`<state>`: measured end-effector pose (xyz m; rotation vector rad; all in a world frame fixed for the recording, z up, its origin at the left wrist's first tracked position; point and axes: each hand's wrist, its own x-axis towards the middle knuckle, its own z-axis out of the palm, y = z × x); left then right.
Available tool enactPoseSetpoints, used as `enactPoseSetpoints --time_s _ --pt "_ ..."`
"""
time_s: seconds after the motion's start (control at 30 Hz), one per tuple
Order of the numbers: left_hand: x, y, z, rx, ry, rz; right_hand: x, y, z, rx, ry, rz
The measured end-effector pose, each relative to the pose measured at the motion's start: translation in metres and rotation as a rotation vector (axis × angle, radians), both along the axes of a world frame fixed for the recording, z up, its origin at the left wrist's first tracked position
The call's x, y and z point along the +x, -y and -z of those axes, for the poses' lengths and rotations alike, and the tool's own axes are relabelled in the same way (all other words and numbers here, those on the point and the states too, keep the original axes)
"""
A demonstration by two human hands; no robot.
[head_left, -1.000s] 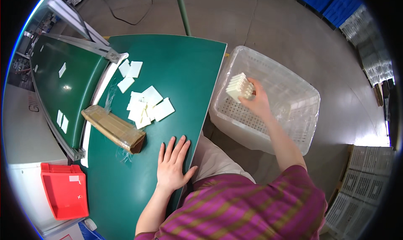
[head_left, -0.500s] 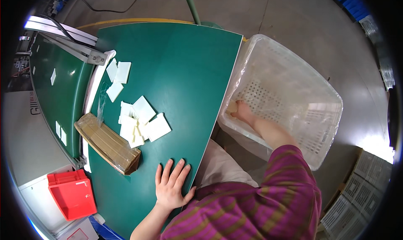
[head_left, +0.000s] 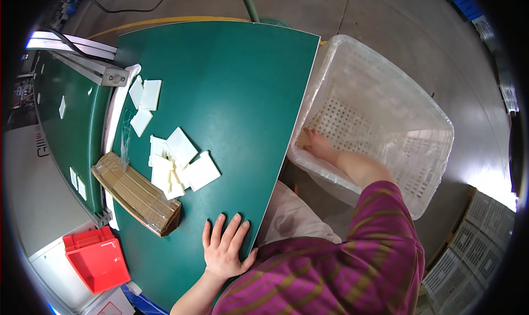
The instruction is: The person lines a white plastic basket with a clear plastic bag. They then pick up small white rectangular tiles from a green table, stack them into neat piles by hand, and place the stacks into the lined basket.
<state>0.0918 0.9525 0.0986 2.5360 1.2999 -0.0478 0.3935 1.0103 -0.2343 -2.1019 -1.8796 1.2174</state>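
Observation:
My left hand (head_left: 225, 250) lies palm down on the green table (head_left: 237, 89), its fingers spread and holding nothing. Inside the white, plastic-lined basket (head_left: 380, 56) at the right, my right hand (head_left: 320, 146) reaches low against the near left wall. Its fingers are closed at a tan, cardboard-like piece (head_left: 302, 138), mostly hidden by the hand and the basket's side. Ahead and left of my left hand, several flat white plastic pieces (head_left: 182, 145) lie overlapping in a pile. A smaller group of similar white pieces (head_left: 150, 94) sits farther back.
A long brown cardboard box (head_left: 135, 192) with clear tape lies along the table's left side. Beyond it runs a green conveyor belt (head_left: 77, 127) carrying a few white pieces. A red bin (head_left: 99, 262) stands at lower left, and stacked grey cartons (head_left: 468, 254) at lower right.
The whole view has shifted slightly. My right hand stays low in the basket by the tan piece, with its forearm a little more level. My left hand remains flat on the table.

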Motion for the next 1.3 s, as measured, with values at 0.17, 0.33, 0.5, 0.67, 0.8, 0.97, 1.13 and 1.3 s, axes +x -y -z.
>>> enactPoseSetpoints --time_s 0.17,0.33,0.5,0.67,0.8,0.97,1.13,1.3 --pt "0.001 -0.001 -0.003 0.006 0.007 0.003 -0.002 -0.015 0.014 -0.075 -0.021 -0.049" --pt "-0.001 -0.005 -0.002 0.017 0.02 0.061 0.008 -0.021 0.027 -0.182 -0.011 -0.071" --pt "-0.002 -0.002 -0.008 -0.028 0.054 -0.001 0.021 -0.015 0.005 -0.05 -0.023 0.04" --pt "-0.01 -0.004 -0.013 -0.061 0.109 0.035 0.038 -0.046 -0.1 0.514 -0.504 0.812" --pt "-0.017 0.0 -0.006 -0.028 0.207 0.038 -0.012 -0.043 -0.253 1.131 -0.549 0.593" --pt "-0.027 0.002 -0.003 -0.01 0.443 0.031 -0.124 -0.04 -0.324 0.983 -0.281 -0.162" --pt "-0.035 0.009 0.005 -0.792 1.434 -0.27 -0.153 -0.039 -0.312 0.952 -0.133 -0.209" --pt "-0.057 0.003 0.02 -1.334 1.878 -0.41 -0.164 0.001 -0.312 0.87 -0.467 -0.019"
